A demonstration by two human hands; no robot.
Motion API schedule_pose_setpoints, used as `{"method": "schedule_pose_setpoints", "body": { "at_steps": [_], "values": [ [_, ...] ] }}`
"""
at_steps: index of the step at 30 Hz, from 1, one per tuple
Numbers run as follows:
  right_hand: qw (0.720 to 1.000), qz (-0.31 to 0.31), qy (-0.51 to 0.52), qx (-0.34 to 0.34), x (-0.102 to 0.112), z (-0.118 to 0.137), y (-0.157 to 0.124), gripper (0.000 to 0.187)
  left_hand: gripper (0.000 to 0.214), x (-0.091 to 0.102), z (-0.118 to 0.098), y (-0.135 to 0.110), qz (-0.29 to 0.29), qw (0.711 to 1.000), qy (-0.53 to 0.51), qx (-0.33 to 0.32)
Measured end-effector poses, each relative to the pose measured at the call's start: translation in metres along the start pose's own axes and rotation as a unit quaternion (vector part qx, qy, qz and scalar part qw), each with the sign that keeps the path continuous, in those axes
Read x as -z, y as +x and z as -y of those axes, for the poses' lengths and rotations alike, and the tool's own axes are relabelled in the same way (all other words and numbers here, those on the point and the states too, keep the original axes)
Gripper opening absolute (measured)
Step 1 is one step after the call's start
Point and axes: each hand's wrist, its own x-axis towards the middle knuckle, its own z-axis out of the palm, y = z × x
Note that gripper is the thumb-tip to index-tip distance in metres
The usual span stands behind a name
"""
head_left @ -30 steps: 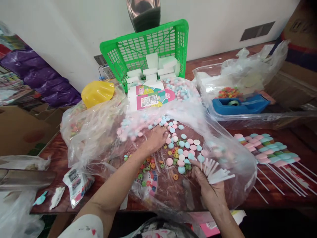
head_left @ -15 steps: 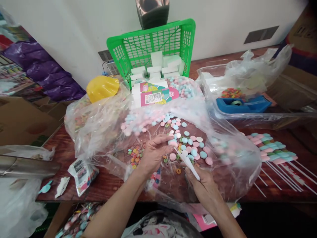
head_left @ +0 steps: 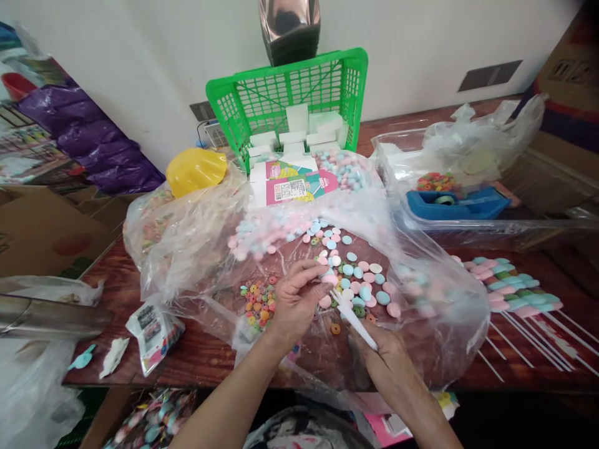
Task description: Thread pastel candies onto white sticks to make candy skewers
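Note:
My left hand (head_left: 299,293) is closed in a pinch on a pink candy (head_left: 329,277) above the plastic sheeting; its fingertips partly cover the candy. My right hand (head_left: 386,355) grips a long white stick-like piece (head_left: 355,321), whose exact kind I cannot make out. The upper end of this piece points toward the left fingertips. Behind and beside both hands lie loose pink, blue and white disc candies (head_left: 365,292). Small coloured ring candies (head_left: 259,304) are scattered left of my left hand.
Candy skewers on white sticks (head_left: 519,287) lie at the right. A green basket (head_left: 287,87) holding white boxes stands at the back. A clear tray (head_left: 468,223) contains a blue tape dispenser (head_left: 458,204). A yellow bowl (head_left: 196,171) rests on bagged candy; a small packet (head_left: 154,337) lies left.
The view has tilted slightly, so the scene sits a little lower. The white piece's upper end has turned somewhat, and the right hand is slightly lower. Both hands keep their grip.

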Motion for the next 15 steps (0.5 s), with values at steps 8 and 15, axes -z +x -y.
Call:
{"method": "schedule_pose_setpoints", "body": {
  "at_steps": [8, 15],
  "values": [
    [0.988, -0.085, 0.128, 0.016, -0.015, -0.007, -0.008, 0.041, 0.032, 0.007, 0.0, -0.004, 0.041, 0.958, 0.206, -0.195],
    [0.981, -0.113, 0.147, 0.056, -0.028, -0.011, -0.008, 0.031, 0.034, 0.005, -0.004, -0.008, 0.08, 0.931, 0.248, -0.257]
  ]
}}
